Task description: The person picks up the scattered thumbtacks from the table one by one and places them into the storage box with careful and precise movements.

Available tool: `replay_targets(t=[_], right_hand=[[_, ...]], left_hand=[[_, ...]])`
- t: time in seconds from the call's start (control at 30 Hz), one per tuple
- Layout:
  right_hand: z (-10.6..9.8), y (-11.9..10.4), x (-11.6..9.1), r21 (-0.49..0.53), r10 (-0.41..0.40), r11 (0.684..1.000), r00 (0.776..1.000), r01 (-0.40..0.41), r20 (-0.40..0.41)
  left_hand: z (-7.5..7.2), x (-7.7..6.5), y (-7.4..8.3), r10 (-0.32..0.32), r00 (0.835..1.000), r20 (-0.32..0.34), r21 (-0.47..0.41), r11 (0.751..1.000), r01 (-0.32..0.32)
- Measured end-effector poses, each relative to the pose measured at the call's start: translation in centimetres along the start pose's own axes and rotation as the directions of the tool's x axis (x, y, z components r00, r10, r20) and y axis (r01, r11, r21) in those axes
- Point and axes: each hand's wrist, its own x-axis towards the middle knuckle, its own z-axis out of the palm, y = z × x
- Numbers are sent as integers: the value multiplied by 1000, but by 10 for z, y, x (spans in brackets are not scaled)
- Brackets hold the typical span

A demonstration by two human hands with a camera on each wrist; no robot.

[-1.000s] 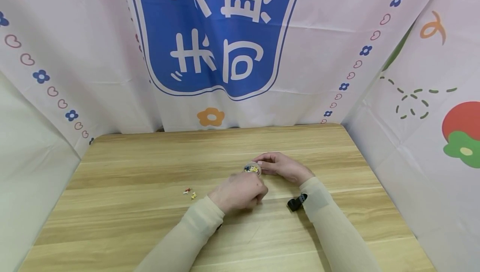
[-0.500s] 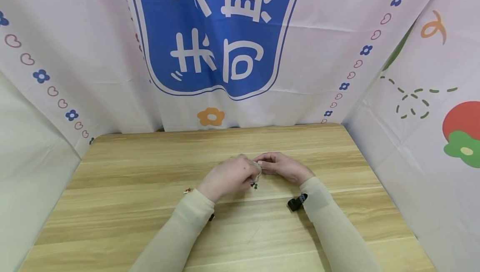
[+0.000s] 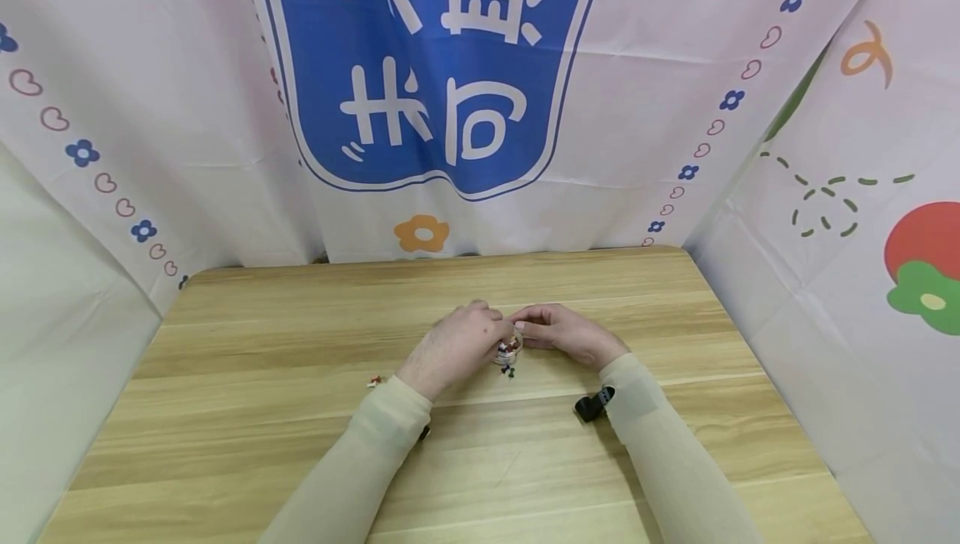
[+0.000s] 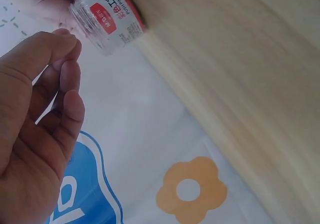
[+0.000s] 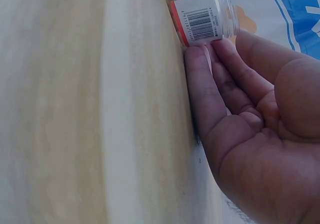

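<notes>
A small clear jar of push pins (image 3: 509,348) stands on the table in the head view, with red and white pins showing inside. My right hand (image 3: 570,336) steadies it from the right; in the right wrist view, the thumb is at the rim and the fingertips are low against the barcode label (image 5: 196,22). My left hand (image 3: 457,348) is over the jar's left side. In the left wrist view its thumb and forefinger meet beside the jar's mouth (image 4: 87,27); whether a pin is between them is hidden. Several dark and green loose pins (image 3: 508,372) lie just before the jar.
More loose pins, red and white (image 3: 375,381), lie left of my left wrist. A black strap end (image 3: 595,404) hangs from the right sleeve. Printed cloth (image 3: 360,227) hangs behind the wooden table (image 3: 262,411).
My left hand has gone from in front of the jar up over its mouth, then slightly back, uncovering pins before it. The yellow pins are now hidden by the wrist. My right hand stays put.
</notes>
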Motion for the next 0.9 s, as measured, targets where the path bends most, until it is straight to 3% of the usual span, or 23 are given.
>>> replay_targets(t=[0.2, 0.4, 0.5, 0.67, 0.9], right_hand=[[0, 0, 0, -19, -18, 1000, 1000, 18, 2], [1, -1, -1, -43, -27, 999, 1000, 28, 11], [1, -1, -1, -43, -25, 999, 1000, 25, 12], [1, -1, -1, -42, -15, 999, 1000, 16, 11], [0, -1, 0, -34, -8, 999, 1000, 8, 11]], left_hand=[[-4, 1, 4, 34, 999, 6, -37, 999, -34], [-6, 2, 14, 119, 991, 67, -63, 991, -115], [-4, 1, 20, 132, 985, 109, -47, 991, -128], [2, -3, 28, 102, 984, 143, 18, 994, -106], [8, -8, 32, 95, 990, 103, 113, 988, -106]])
